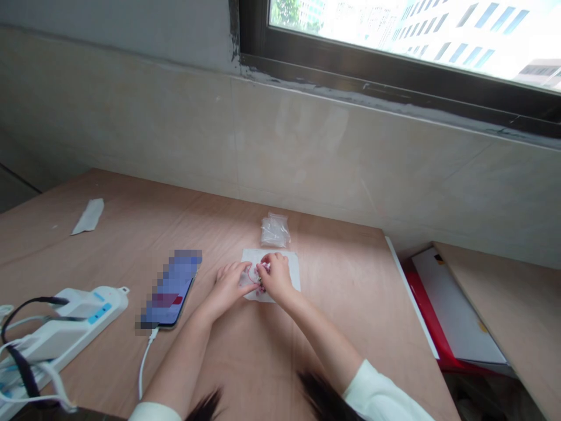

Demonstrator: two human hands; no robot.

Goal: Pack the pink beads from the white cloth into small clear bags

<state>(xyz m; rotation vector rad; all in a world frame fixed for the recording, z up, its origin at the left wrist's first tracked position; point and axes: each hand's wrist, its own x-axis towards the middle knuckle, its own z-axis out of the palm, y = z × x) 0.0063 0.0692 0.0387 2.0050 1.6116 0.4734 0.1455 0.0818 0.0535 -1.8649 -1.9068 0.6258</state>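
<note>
My left hand [231, 282] is at the left edge of a white sheet of paper [293, 272], thumb and fingers closing on what looks like a small clear plastic bag [245, 278]. Over the same sheet, my right hand [277, 277] pinches a small cluster of pink and white beads [262, 273]. A thin reddish loop shows between the two hands. Fingers partly cover the cluster, and its details are too small to make out. Just beyond the paper lie clear plastic bags [275, 230].
A phone [173, 292] with a white charging cable [142, 365] lies left of my arms. Further left is a white power strip [65, 327] with plugs and cords. A white scrap [89, 216] lies at the back left. The wooden table [350, 280] ends at a wall; a red-edged box [456, 310] stands at right.
</note>
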